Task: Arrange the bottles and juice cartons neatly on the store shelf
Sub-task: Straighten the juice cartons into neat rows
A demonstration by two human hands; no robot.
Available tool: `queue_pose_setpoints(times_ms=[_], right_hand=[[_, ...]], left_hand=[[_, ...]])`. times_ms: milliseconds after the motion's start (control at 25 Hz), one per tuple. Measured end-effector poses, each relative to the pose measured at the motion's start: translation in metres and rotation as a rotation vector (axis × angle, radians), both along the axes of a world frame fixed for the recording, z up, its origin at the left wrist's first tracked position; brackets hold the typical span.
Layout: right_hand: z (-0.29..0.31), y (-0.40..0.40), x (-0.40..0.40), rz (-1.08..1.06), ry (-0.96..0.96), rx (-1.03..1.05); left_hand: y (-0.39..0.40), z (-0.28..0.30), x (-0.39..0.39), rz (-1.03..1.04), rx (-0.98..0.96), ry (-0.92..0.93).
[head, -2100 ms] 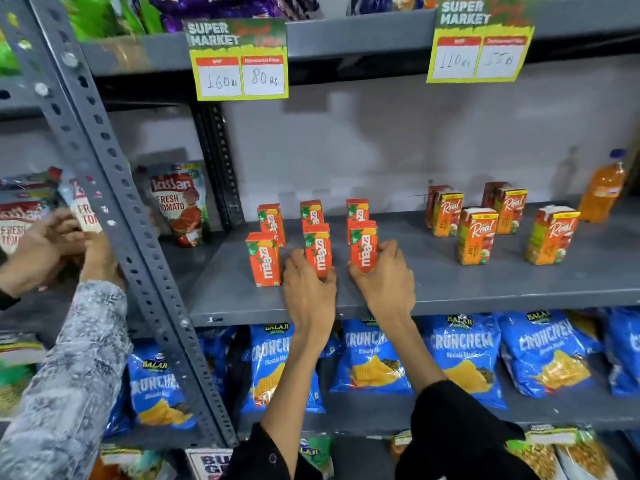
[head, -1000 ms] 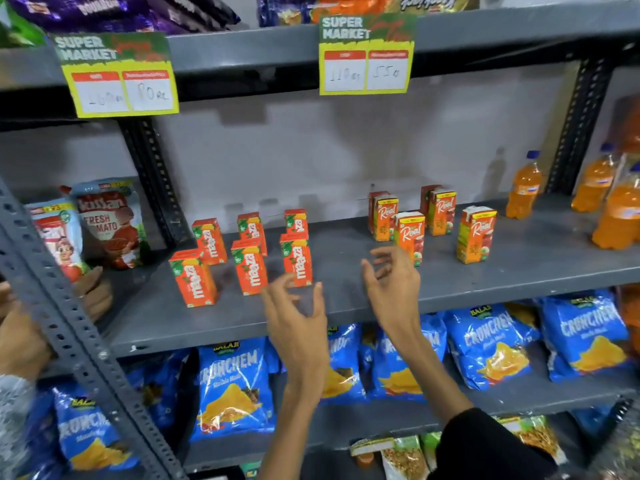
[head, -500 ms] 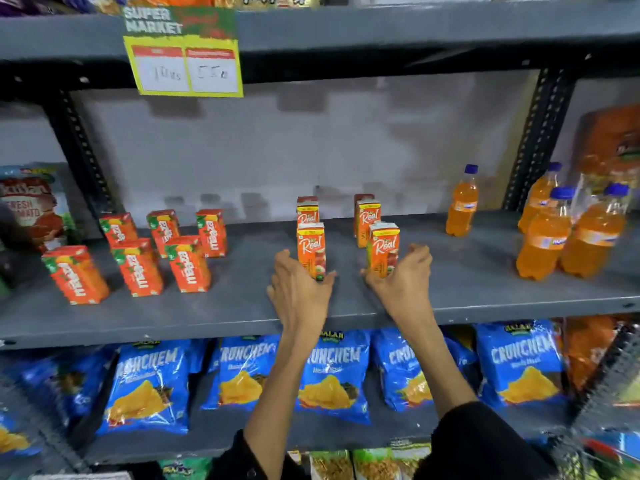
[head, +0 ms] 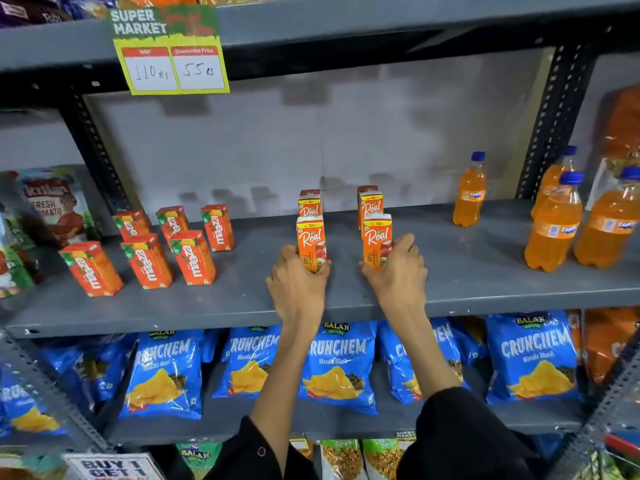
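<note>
Shop, small supermarket aisle. Grey slotted-angle metal shelving (head: 485,271) in tiers against a plain wall. Yellow-green "SUPER MARKET" price tag (head: 169,51) clipped to the upper shelf edge, handwritten 110 rs and 55 rs. Stock faced out in multiples: Maaza cartons (head: 192,258), Real juice cartons (head: 372,206), orange Fanta bottles (head: 469,195), blue Crunchem chip bags (head: 337,368) below. "BUY 1 GET 1" sign (head: 110,469) at bottom left.

The shelf (head: 485,271) is seen as matt grey painted metal. The juice cartons (head: 310,242) are printed card, slightly glossy. The bottles (head: 469,194) are clear shiny plastic; the crisp packets (head: 337,365), lower frame, are glossy film.
</note>
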State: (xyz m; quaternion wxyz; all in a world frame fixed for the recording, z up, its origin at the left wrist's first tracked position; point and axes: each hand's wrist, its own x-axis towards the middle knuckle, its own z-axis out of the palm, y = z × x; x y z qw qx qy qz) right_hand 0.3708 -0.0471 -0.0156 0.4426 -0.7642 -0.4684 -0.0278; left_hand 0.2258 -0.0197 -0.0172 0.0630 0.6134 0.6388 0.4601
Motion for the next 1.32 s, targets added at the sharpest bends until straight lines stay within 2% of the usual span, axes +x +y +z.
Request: queue_pose_setpoints(times_ms=[560, 680, 720, 800, 880, 960, 1080, 1200, 1320], right_hand=[[-0.002, -0.004, 0.002, 0.033, 0.000, -0.015], [-0.003, -0.012, 0.008, 0.123, 0.091, 0.057], [-0.002, -0.017, 0.013, 0.165, 0.155, 0.110], [-0.001, -0.032, 0.032, 0.198, 0.267, 0.245], [0.002, -0.046, 0.065, 0.145, 0.259, 0.364], [0.006, -0.059, 0.105, 0.107, 0.194, 0.425], [0.014, -0.079, 0.161, 0.040, 0.120, 0.477], [0.011, -0.087, 0.209, -0.061, 0.092, 0.523], [0.002, -0.087, 0.243, -0.018, 0.174, 0.456]], left_hand=[[0.005, -0.006, -0.003, -0.040, 0.014, 0.007], [-0.001, -0.004, -0.003, -0.036, 0.041, -0.097], [-0.004, -0.003, -0.002, -0.024, 0.104, -0.183], [-0.014, -0.004, 0.008, -0.026, 0.360, -0.317], [-0.028, -0.002, 0.034, -0.073, 0.605, -0.365], [-0.048, 0.004, 0.077, -0.249, 0.676, -0.432], [-0.072, 0.015, 0.151, -0.560, 0.489, -0.550], [-0.070, 0.020, 0.214, -0.795, 0.138, -0.596], [-0.051, 0.018, 0.264, -0.901, -0.149, -0.522]])
